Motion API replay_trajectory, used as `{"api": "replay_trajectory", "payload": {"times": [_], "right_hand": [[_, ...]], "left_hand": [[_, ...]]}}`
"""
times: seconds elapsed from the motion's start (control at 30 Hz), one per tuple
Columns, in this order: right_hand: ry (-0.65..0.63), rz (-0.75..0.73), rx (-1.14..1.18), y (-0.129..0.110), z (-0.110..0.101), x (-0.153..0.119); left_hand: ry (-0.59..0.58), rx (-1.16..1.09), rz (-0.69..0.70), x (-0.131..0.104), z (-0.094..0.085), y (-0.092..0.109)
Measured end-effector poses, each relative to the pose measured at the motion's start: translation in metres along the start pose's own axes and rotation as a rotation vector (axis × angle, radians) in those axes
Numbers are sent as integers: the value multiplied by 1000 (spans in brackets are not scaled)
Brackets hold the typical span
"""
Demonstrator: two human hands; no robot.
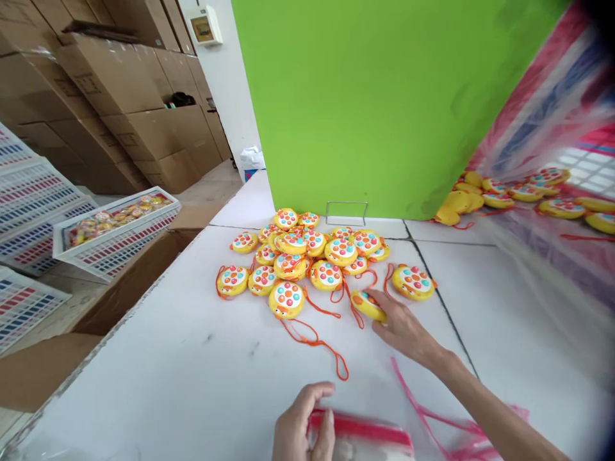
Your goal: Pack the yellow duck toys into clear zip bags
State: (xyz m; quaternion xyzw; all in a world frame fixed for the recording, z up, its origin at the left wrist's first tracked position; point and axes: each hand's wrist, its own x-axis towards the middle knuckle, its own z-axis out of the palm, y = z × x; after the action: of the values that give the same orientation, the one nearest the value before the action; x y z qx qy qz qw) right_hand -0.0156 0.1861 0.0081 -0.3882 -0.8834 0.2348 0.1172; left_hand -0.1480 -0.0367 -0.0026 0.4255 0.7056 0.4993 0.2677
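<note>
Right hand: gripping a yellow toy
Left hand: pinching a red-edged bag
Green board: standing behind heaped toys
Left side: basket sitting before boxes

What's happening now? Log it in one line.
left hand: holds red-edged pale item | right hand: grips tilted, round yellow plastic toy | ahead: heap of similar toys with orange cords | surface: white table

The right grip pinches a tilted yellow toy. Beyond it and to its left, matching dotted toys lie piled on the tabletop; nearer the camera, the left grip holds a red-edged item.
</note>
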Motion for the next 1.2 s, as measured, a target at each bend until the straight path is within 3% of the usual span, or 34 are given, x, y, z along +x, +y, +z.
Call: {"api": "replay_trajectory", "payload": {"times": [0.17, 0.33, 0.6, 0.77, 0.83, 0.9, 0.93, 1.07, 1.2], "right_hand": [[-134, -118, 228, -37, 1, -65], [-123, 116, 391, -49, 20, -99], [-74, 52, 529, -51, 34, -115], [-23, 309, 796, -49, 32, -116], [-44, 423, 1003, -47, 29, -116], [-55, 498, 1147, -47, 26, -118], [-59, 525, 1186, -47, 25, -119], [-57, 586, 1211, -50, 23, -130], [-44, 639, 1212, -53, 24, -142]], "left_hand": [[-86, 105, 234, 25, 12, 15], [-254, 6, 179, 28, 18, 22], [-290, 48, 165, 20, 13, 10], [-51, 225, 241, -1, 17, 4], [-45, 278, 334, -21, 30, -8], [40, 338, 550, -42, 45, -24], [74, 400, 585, -51, 51, -31], [-74, 627, 635, -64, 54, -45], [-174, 479, 611, -56, 36, -32]]}}
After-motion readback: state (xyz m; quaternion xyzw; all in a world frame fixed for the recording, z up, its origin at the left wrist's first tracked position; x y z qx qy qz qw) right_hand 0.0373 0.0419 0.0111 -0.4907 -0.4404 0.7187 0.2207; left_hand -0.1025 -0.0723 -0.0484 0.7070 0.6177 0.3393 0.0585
